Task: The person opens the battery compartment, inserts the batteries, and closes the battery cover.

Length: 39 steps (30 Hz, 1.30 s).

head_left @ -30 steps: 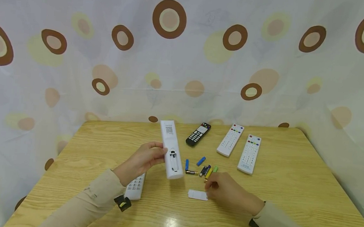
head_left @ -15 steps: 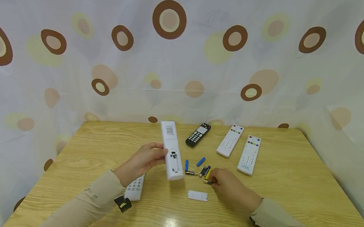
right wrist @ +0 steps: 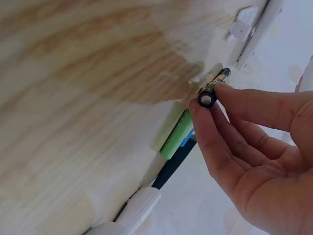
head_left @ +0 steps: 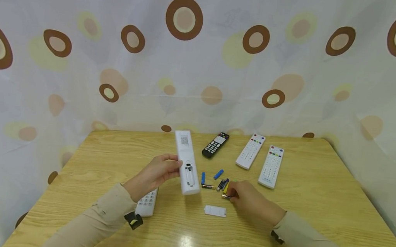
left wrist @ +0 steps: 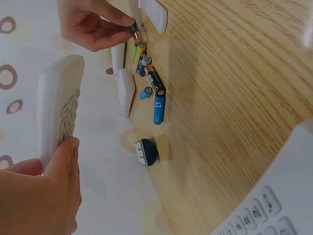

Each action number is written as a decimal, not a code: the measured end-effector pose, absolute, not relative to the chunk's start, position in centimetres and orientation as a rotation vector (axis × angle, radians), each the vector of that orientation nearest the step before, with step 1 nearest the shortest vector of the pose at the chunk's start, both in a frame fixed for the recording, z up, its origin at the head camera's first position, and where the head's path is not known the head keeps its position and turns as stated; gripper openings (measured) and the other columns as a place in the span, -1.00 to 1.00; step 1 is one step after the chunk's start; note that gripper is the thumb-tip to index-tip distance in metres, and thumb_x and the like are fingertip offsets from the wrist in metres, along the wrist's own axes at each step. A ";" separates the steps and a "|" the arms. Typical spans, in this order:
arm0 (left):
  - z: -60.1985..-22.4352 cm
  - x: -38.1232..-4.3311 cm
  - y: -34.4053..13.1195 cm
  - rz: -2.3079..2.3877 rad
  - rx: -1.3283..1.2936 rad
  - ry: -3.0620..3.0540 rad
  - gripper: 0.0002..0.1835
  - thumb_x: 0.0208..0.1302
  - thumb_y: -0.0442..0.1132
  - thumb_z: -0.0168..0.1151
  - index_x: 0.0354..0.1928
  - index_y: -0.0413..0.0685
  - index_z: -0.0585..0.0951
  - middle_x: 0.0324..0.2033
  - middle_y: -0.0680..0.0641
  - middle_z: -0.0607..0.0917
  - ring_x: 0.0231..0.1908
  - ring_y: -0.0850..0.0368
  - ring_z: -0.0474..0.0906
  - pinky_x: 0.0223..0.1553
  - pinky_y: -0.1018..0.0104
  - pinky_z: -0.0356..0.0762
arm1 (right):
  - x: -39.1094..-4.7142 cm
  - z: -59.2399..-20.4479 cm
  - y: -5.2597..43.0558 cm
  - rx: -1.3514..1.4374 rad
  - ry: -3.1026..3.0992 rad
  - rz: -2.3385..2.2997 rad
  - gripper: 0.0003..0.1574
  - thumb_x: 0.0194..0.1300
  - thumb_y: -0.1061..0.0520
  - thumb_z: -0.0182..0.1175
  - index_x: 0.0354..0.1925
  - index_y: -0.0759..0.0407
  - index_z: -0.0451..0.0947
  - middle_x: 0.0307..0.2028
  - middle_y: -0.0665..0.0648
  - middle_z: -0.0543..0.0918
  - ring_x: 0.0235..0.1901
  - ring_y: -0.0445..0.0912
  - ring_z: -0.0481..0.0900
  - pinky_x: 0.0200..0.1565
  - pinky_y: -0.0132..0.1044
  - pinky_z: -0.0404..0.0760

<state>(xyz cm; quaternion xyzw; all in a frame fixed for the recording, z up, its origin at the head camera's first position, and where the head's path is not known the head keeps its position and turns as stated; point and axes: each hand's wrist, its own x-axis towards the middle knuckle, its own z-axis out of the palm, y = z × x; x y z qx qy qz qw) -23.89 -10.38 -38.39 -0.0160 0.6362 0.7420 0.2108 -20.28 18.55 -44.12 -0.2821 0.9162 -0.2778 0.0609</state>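
In the head view my left hand [head_left: 155, 174] grips a white remote control [head_left: 186, 153] raised above the table, its back facing me and its battery bay uncovered and vacant. My right hand [head_left: 252, 201] pinches a black and gold battery [head_left: 226, 196] between thumb and fingertips; the right wrist view shows the end of this battery [right wrist: 206, 99]. Just beyond those fingers lie a yellow battery [left wrist: 140, 48], a green battery [right wrist: 177, 137] and dark ones [head_left: 222, 184]. Two blue batteries [head_left: 218, 174] and another black and gold battery [head_left: 208, 186] lie to the left. A white battery cover [head_left: 215, 211] lies nearer me.
At the back of the wooden table [head_left: 319, 179] lie a black remote [head_left: 215, 145] and two white remotes [head_left: 250, 151]. Another white remote [head_left: 147, 204] lies partly under my left forearm. A dotted curtain [head_left: 216, 63] hangs behind the table.
My right hand has moved from beside the battery cover to the battery group and now pinches a black and gold battery. My left hand keeps the remote nearly still.
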 end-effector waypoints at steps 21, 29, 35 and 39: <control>-38.3 -23.7 -10.4 2.073 -0.041 1.756 -0.64 0.39 -0.47 0.04 0.16 -0.49 0.31 0.04 -0.35 0.51 -0.16 0.07 0.59 -0.06 0.28 0.60 | -20.6 -41.2 19.4 -0.487 2.052 -1.718 -0.61 0.30 0.33 0.18 0.00 0.54 0.34 -0.22 0.20 0.62 -0.22 -0.09 0.64 -0.07 -0.04 0.63; -38.4 -23.7 -10.2 2.071 -0.031 1.757 -0.64 0.39 -0.47 0.04 0.16 -0.50 0.33 0.05 -0.37 0.51 -0.16 0.05 0.59 -0.05 0.26 0.60 | -20.5 -41.0 18.9 -0.556 2.046 -1.784 -0.41 0.35 0.25 0.17 0.28 0.36 0.28 -0.15 0.26 0.56 -0.19 0.02 0.63 -0.04 0.10 0.59; -38.4 -23.7 -9.9 2.078 -0.021 1.752 -0.66 0.39 -0.47 0.03 0.14 -0.49 0.33 -0.01 -0.34 0.53 -0.18 0.07 0.59 -0.07 0.26 0.61 | -20.8 -40.6 17.2 -0.510 2.055 -1.978 -0.52 0.29 0.29 0.23 0.13 0.40 0.38 -0.15 0.25 0.57 -0.22 0.00 0.67 -0.05 0.11 0.59; -38.4 -23.6 -9.8 2.089 -0.008 1.735 -0.67 0.38 -0.48 0.04 0.12 -0.49 0.32 -0.03 -0.34 0.54 -0.19 0.07 0.59 -0.09 0.27 0.61 | -20.9 -40.0 15.6 -0.503 2.042 -2.096 -0.61 0.27 0.27 0.27 0.01 0.40 0.41 -0.09 0.26 0.62 -0.20 0.02 0.68 -0.06 0.06 0.62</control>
